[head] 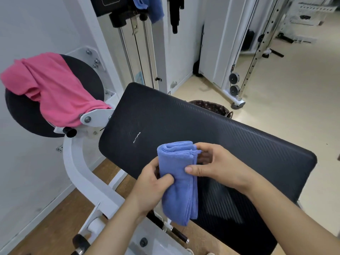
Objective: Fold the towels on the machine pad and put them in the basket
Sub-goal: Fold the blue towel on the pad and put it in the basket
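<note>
A folded blue towel (pixel 179 183) hangs between both hands over the near edge of the black machine pad (pixel 230 137). My left hand (pixel 150 183) grips its left side, thumb across the front. My right hand (pixel 213 162) pinches its right edge, thumb on the cloth and fingertips at the upper corner. A pink towel (pixel 49 87) lies draped over the round black roller pad (pixel 86 78) at the left. The woven basket (pixel 211 106) peeks out behind the pad's far edge, mostly hidden.
The white machine frame (pixel 77 168) curves down at the left. Another blue cloth (pixel 152 6) hangs from the weight stack at the top. A cable rack with pulleys (pixel 234 83) stands on the pale floor at the right.
</note>
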### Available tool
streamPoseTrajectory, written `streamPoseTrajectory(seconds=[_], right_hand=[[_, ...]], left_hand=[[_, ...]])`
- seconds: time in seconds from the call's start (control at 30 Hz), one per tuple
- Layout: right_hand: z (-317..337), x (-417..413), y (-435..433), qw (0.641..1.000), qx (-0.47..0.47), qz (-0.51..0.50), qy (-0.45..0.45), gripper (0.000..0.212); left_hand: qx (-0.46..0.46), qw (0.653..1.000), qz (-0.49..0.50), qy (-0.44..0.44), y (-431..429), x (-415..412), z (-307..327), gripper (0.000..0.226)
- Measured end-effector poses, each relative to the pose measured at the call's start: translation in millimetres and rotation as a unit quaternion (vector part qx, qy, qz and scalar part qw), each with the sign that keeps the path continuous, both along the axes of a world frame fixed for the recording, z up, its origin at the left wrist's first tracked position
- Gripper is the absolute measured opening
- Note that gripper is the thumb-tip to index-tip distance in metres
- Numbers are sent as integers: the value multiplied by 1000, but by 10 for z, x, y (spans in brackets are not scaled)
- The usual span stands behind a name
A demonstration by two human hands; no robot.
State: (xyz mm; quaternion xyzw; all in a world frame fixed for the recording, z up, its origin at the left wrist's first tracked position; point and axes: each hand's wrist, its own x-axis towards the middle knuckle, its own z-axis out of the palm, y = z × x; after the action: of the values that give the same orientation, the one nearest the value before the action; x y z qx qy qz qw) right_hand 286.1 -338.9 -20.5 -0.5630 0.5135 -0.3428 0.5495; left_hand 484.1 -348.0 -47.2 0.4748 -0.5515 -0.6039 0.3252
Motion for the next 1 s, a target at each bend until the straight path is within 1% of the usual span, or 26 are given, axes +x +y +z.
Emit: streamPoseTrajectory(seconds=[0.03, 0.07, 0.1, 0.17, 0.23, 0.3, 0.37, 0.43, 0.5, 0.53, 0.57, 0.6, 0.63, 0.67, 0.7, 0.73, 0.77, 0.8, 0.83, 0.87, 0.9, 0.93, 1.0], right_hand=[[12, 36, 53, 1000, -11, -20, -8, 35], [16, 62, 97, 999, -32, -43, 4, 32], [21, 79, 137, 996, -58, -61, 36, 29], [39, 75, 217, 985, -106, -72, 118, 27], [80, 45, 295, 973, -137, -70, 173, 27], [158, 53, 371, 966, -157, -57, 198, 27], [211, 88, 437, 951, -191, -41, 240, 27], [280, 107, 497, 937, -208, -33, 279, 28], [339, 74, 564, 937, -179, -16, 298, 36], [363, 64, 610, 930, -161, -5, 329, 43], [366, 59, 664, 915, -155, -9, 371, 50], [343, 49, 723, 893, -167, -40, 417, 55], [333, 42, 781, 868, -189, -96, 450, 55], [328, 20, 854, 847, -204, -165, 462, 49], [347, -19, 936, 846, -193, -222, 444, 37], [385, -76, 1013, 876, -151, -252, 384, 25], [424, -131, 1075, 923, -73, -252, 282, 23], [489, -166, 1140, 962, 23, -227, 153, 29], [554, -186, 1197, 975, 104, -195, 28, 37], [591, -208, 1243, 971, 146, -179, -61, 43], [581, -243, 1276, 964, 156, -183, -116, 44], [555, -277, 1311, 958, 149, -197, -142, 40], [513, -350, 1413, 952, 127, -233, -154, 27]], left_hand=[[17, 999, 3, 29, 65, -16, 23, 40], [26, 999, 6, 45, 117, -28, 47, 42], [24, 998, 8, 57, 165, -30, 79, 46], [-19, 998, 4, 61, 230, 11, 123, 60], [-82, 996, -28, 17, 249, 41, 241, 75], [-138, 986, -63, -63, 233, 9, 377, 82], [-213, 964, -77, -137, 201, -52, 481, 72], [-291, 938, -78, -175, 176, -105, 534, 49], [-333, 920, -70, -194, 162, -133, 548, 31], [-349, 913, -65, -203, 161, -146, 546, 27], [-366, 904, -59, -212, 166, -169, 545, 25], [-388, 893, -51, -223, 179, -206, 545, 25], [-416, 878, -33, -235, 191, -235, 553, 25], [-449, 860, -8, -243, 211, -269, 561, 25], [-483, 840, 17, -247, 243, -304, 571, 26], [-520, 816, 42, -247, 283, -342, 572, 27], [-560, 790, 61, -241, 345, -392, 560, 27], [-597, 764, 71, -234, 429, -463, 540, 27], [-629, 740, 71, -227, 537, -552, 514, 27], [-653, 720, 68, -224, 668, -650, 481, 27], [-671, 703, 63, -227, 809, -752, 433, 27], [-683, 690, 58, -232, 951, -846, 367, 28], [-694, 677, 47, -239, 1199, -998, 236, 28]])
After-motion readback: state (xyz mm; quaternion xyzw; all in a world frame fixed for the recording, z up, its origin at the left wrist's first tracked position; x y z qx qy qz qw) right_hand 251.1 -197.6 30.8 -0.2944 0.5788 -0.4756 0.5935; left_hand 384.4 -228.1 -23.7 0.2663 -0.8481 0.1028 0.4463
